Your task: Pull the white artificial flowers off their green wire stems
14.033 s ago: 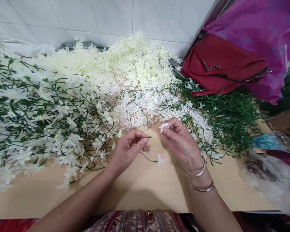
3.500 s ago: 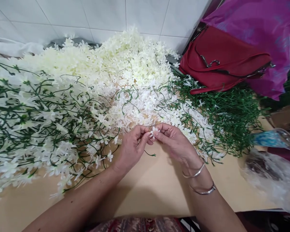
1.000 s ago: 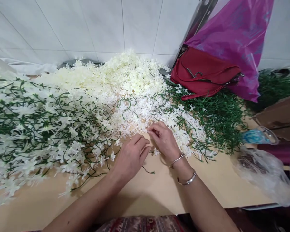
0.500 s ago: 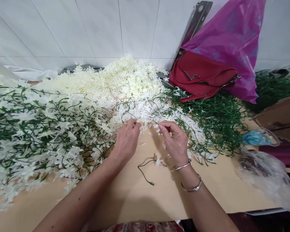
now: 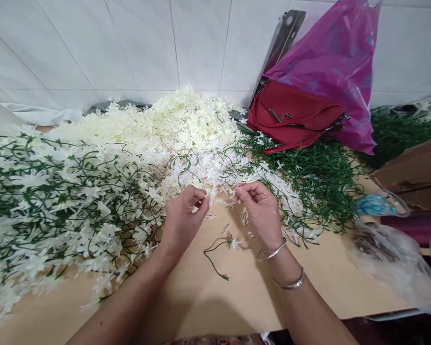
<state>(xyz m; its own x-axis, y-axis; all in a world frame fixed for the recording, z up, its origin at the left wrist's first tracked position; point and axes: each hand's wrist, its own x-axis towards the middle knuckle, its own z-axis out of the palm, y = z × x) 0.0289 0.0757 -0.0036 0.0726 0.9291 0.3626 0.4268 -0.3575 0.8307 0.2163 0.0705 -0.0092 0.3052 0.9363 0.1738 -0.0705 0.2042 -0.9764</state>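
My left hand (image 5: 183, 221) and my right hand (image 5: 261, 211) hover at the near edge of a heap of small white artificial flowers (image 5: 201, 167) on a tan tabletop (image 5: 215, 292). Both hands are pinched closed with their fingertips a short way apart. The left pinches a small white flower piece (image 5: 207, 195). What the right pinches is too small to name. A green wire stem with one white flower (image 5: 221, 247) lies loose on the table just below the hands. Two metal bangles (image 5: 280, 266) sit on my right wrist.
Finished green stems bearing white flowers (image 5: 57, 191) pile up at the left. Bare green stems (image 5: 319, 177) lie at the right, below a red bag (image 5: 294, 117) and a purple plastic bag (image 5: 334, 67). A clear plastic bag (image 5: 391, 258) and a cardboard box (image 5: 413, 172) stand far right.
The green stem with one flower has been let go and now lies on the table. Both hands have gone up to the edge of the white flower heap and pinch there.
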